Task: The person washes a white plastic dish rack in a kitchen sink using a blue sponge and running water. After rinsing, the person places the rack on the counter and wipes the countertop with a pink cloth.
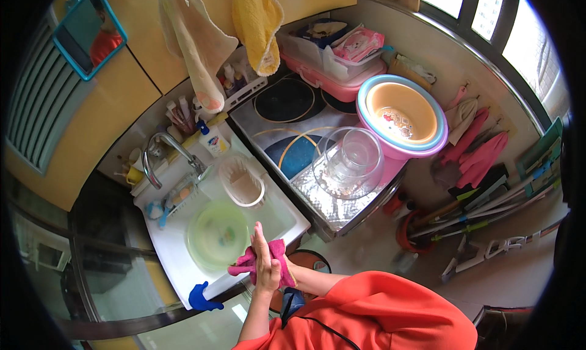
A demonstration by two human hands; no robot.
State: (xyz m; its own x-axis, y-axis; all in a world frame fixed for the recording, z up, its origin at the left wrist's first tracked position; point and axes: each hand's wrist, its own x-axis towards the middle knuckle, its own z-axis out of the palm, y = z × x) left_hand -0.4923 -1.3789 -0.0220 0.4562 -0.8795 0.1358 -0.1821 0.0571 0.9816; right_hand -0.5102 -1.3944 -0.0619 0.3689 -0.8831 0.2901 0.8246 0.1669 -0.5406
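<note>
My two palms press together over the front rim of the white sink, with a bright pink cloth squeezed between them. The left hand lies in front with its fingers straight. Most of my right hand is hidden behind it and the cloth. Just beyond the hands, a translucent green basin with some liquid sits in the sink. A blue cloth or glove hangs over the sink's front left corner.
A chrome faucet, a soap bottle and a plastic basket line the sink's back. On the cooktop to the right stand a clear glass bowl and stacked basins. Towels hang above.
</note>
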